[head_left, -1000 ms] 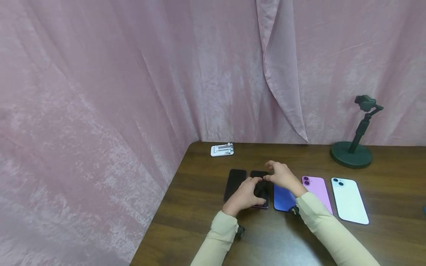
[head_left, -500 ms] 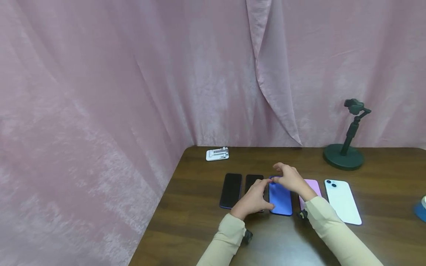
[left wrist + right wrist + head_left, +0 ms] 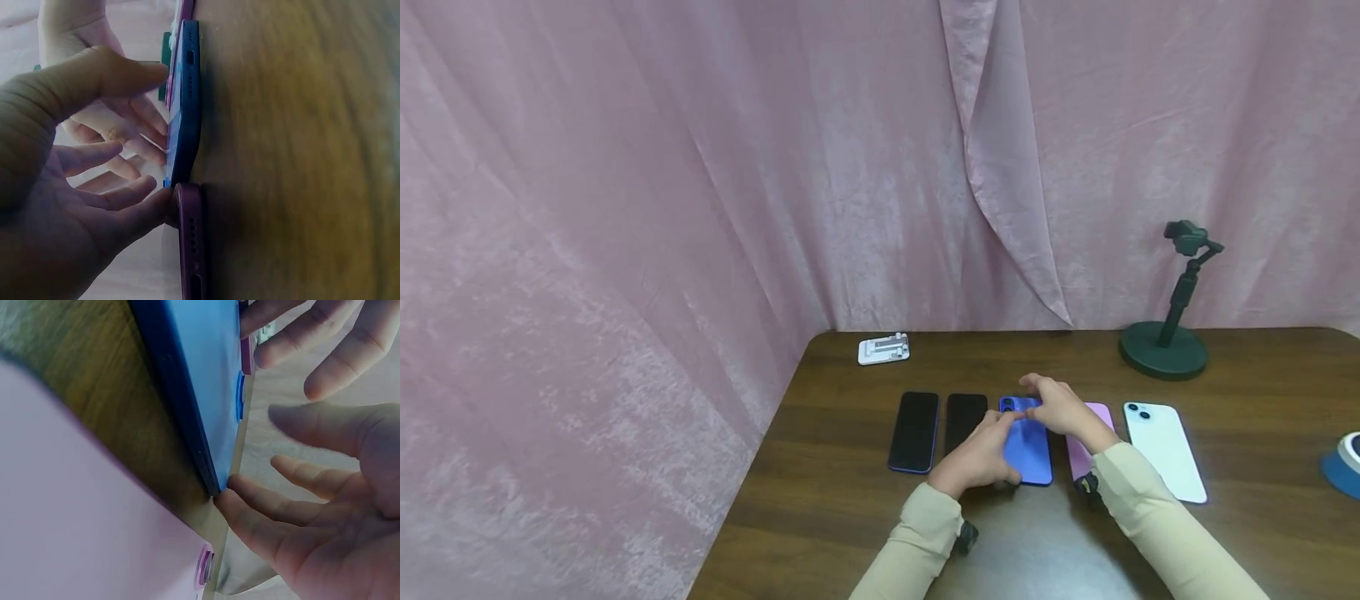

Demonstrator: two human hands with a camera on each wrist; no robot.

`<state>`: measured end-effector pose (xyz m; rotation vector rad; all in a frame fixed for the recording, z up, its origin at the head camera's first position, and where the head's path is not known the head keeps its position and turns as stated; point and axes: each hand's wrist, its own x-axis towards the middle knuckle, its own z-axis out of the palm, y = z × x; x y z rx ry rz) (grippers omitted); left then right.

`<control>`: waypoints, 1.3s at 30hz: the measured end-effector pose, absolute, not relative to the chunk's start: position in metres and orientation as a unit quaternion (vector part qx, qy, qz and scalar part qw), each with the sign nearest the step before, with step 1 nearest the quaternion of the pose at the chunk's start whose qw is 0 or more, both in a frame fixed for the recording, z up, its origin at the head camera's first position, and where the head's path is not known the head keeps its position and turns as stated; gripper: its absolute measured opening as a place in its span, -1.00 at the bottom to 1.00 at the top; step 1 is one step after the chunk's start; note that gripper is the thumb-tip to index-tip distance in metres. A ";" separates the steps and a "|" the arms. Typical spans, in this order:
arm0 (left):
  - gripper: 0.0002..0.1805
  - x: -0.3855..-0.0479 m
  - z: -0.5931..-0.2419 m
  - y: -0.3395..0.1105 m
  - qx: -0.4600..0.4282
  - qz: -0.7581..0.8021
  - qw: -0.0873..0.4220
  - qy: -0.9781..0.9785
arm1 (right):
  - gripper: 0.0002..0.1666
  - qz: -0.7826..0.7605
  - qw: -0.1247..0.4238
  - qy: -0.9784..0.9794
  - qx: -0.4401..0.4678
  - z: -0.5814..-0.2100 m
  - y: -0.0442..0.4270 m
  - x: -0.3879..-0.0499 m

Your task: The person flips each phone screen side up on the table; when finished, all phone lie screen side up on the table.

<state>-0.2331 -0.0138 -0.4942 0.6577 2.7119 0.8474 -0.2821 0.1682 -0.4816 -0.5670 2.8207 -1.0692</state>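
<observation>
Here's the blue phone (image 3: 1030, 454), third in a row of five on the table (image 3: 820, 525), back up, with the left hand (image 3: 979, 454) over its left side and the right hand (image 3: 1063, 408) at its upper right. Both hands are loosely spread, pinching nothing. From the head they crowd together above the camera end; the left wrist adds the port and speaker holes in the near edge, and a purple rim on the second phone (image 3: 964, 417), which looks plain dark from above. The left fingertips lie where those two meet, though I can't tell whether they touch. The right wrist shows side buttons and two right fingertips at the blue corner, apparently in contact. On the far left lies a black-screened phone (image 3: 913, 433); to the right, a pink phone (image 3: 1078, 458) partly under the right wrist, then a white phone (image 3: 1165, 450), the right sleeve (image 3: 1172, 525) crossing its lower side. Behind, wood runs from the row back to a white holder (image 3: 883, 349) and a green stand (image 3: 1163, 354); a blue roll (image 3: 1343, 471) sits far right. The back edge meets the pink curtain (image 3: 700, 167); the left edge slants well away from the hands.
</observation>
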 end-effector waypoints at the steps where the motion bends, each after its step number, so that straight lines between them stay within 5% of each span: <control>1: 0.00 -0.233 -0.494 -0.013 0.224 0.282 0.116 0.926 | -0.43 -0.344 0.038 0.919 -0.190 -0.481 0.169 -0.282; 26: -0.12 -0.223 -0.490 -0.004 0.214 0.182 0.076 0.957 | -0.75 -0.325 0.012 0.931 -0.166 -0.478 0.169 -0.290; 39: -0.14 -0.223 -0.490 -0.005 0.211 0.175 0.082 0.958 | -0.56 -0.400 0.018 0.902 -0.159 -0.482 0.175 -0.283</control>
